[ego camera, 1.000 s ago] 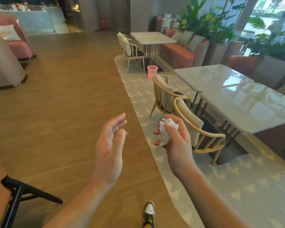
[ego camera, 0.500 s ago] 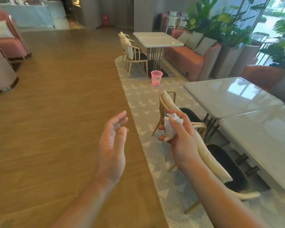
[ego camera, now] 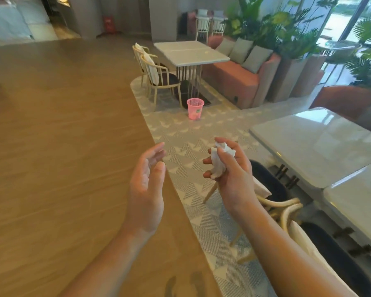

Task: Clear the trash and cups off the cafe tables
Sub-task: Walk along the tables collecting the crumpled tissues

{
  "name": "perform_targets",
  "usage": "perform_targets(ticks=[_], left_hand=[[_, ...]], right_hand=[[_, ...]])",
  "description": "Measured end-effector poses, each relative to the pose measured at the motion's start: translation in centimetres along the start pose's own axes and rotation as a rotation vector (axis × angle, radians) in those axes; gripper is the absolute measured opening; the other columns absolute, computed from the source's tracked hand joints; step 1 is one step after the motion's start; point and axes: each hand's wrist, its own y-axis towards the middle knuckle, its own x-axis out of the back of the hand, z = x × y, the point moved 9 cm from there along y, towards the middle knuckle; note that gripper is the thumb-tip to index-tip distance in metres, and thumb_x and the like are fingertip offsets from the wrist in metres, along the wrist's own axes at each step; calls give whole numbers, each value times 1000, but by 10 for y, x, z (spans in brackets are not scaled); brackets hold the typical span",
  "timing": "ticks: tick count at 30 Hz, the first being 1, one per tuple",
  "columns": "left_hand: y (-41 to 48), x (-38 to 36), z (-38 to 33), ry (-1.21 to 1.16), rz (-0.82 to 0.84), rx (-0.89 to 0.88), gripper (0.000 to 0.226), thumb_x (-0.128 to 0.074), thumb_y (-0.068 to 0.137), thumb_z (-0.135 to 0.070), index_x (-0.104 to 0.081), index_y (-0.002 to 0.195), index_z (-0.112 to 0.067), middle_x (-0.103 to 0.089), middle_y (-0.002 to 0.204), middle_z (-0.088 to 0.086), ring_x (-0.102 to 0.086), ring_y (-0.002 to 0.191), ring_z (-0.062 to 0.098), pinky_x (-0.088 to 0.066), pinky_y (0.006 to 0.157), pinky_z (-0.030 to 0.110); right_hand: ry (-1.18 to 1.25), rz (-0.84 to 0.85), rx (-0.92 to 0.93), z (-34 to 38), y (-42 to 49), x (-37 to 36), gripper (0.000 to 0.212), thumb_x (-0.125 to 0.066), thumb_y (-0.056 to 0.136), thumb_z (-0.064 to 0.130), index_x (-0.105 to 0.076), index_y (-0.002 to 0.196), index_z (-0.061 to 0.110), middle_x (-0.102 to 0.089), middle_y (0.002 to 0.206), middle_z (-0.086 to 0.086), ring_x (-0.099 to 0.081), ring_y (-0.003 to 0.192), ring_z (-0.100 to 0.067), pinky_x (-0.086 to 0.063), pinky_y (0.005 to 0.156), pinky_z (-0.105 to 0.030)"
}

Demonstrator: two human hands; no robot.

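Observation:
My right hand grips a crumpled white napkin, held up in front of me over the patterned floor. To its left my left hand is raised with fingers straight and holds nothing. A small pink mesh waste basket stands on the floor well ahead of both hands, beside the far white table. The two near white tables at the right show bare tops.
Cream chairs with dark seats stand just right of my right arm along the near tables. More chairs flank the far table, with a pink sofa and planters behind. Wooden floor spreads to the left.
I have walked forward along the floor's edge; the pink basket and far table are nearer and the chairs have slid to my right. Both hands keep their pose, napkin still held.

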Motion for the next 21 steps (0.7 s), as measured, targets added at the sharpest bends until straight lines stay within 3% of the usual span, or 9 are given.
perform_targets(ticks=[7,11,16,21], left_hand=[[147,-5,67,6,61,20,46,-47,100,-61,-59,138,-40,-61,142,-21,-56,137,8,-48,112,56],[225,-26,121,12,103,47,52,-47,100,-62,-58,142,-34,-60,143,-21,-54,139,7,-47,113,56],[341,-64,175,15,107,39,53,-47,99,-57,-57,143,-28,-60,144,-19,-55,138,10,-46,112,58],[469,-114,214,-18,106,34,50,-48,99,-59,-59,140,-33,-61,142,-18,-55,138,10,-47,113,57]], right_hand=[[10,-47,10,-27,138,-31,32,-66,94,28,-72,125,19,-64,108,-9,-69,90,-24,-59,63,-33],[-4,-50,25,-51,228,-36,31,-66,96,27,-71,125,18,-70,95,6,-71,86,-18,-61,62,-32],[-4,-52,-12,-73,362,-34,20,-64,104,21,-74,121,23,-64,110,-6,-70,88,-20,-61,66,-35],[-3,-24,-16,-70,497,-38,29,-64,94,30,-72,121,22,-68,99,4,-68,89,-22,-61,67,-35]])
